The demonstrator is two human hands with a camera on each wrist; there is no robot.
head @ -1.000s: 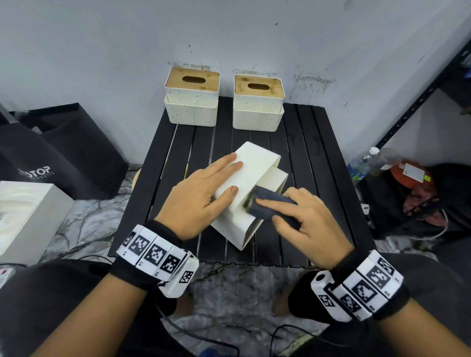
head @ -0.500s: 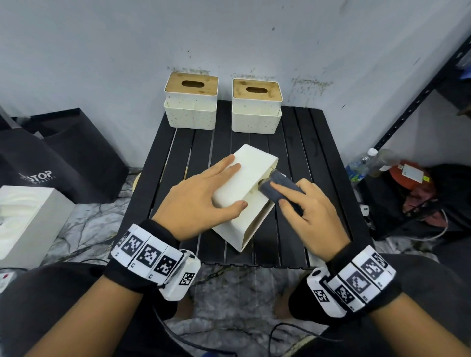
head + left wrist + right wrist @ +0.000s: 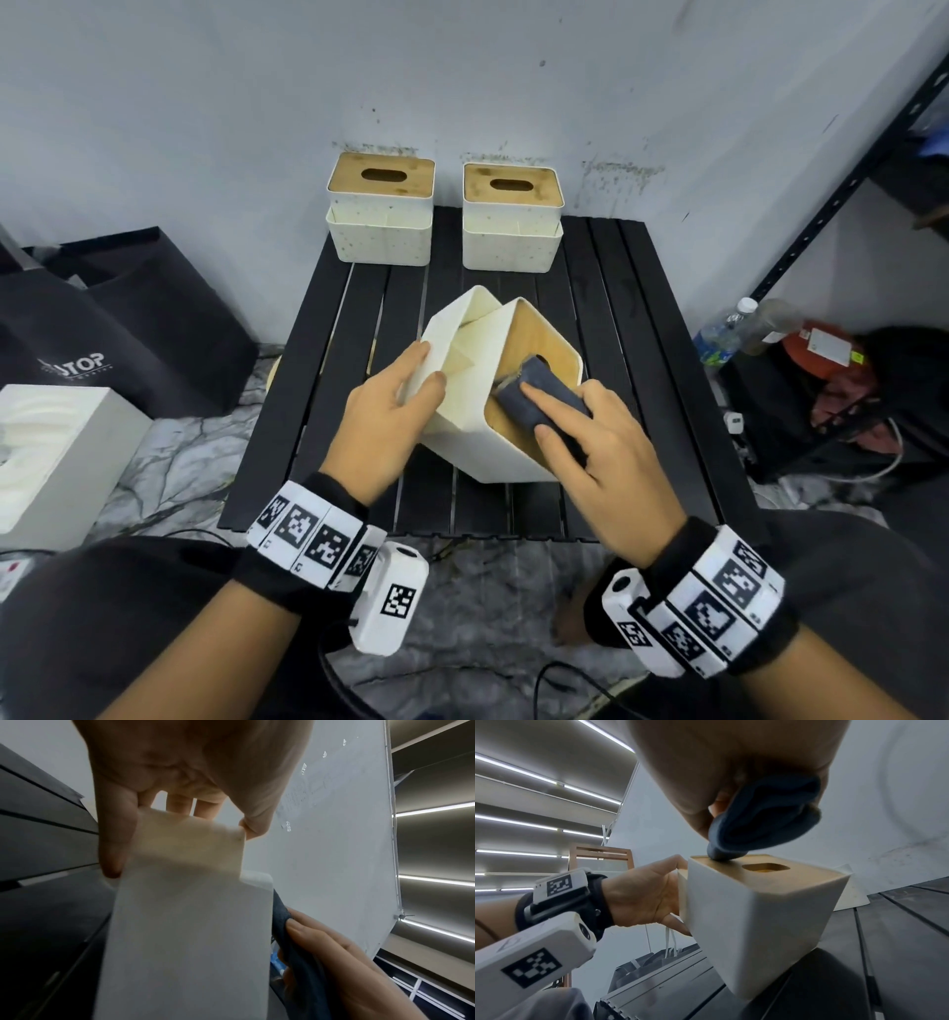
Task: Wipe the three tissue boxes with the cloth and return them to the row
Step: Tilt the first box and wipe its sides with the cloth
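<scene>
A white tissue box (image 3: 493, 452) with a wooden lid stands tilted on one edge in the middle of the black slatted table (image 3: 616, 318). My left hand (image 3: 405, 390) grips the wall of its side pocket, thumb inside. My right hand (image 3: 590, 442) holds a bunched dark blue cloth (image 3: 552, 383) and presses it on the lid beside the slot. The right wrist view shows the cloth (image 3: 762, 817) touching the lid of the box (image 3: 752, 923). Two more tissue boxes (image 3: 380, 205) (image 3: 511, 216) stand upright side by side at the table's back edge.
A black bag (image 3: 128, 318) and a white carton (image 3: 46, 452) sit on the floor to the left. Plastic bottles (image 3: 719, 339) and clutter lie to the right under a black shelf frame (image 3: 847, 169). The wall is close behind the table.
The box has been turned from lying on its side so that its wooden lid faces up. My left hand went from lying flat on it to gripping the pocket wall. The cloth moved onto the lid.
</scene>
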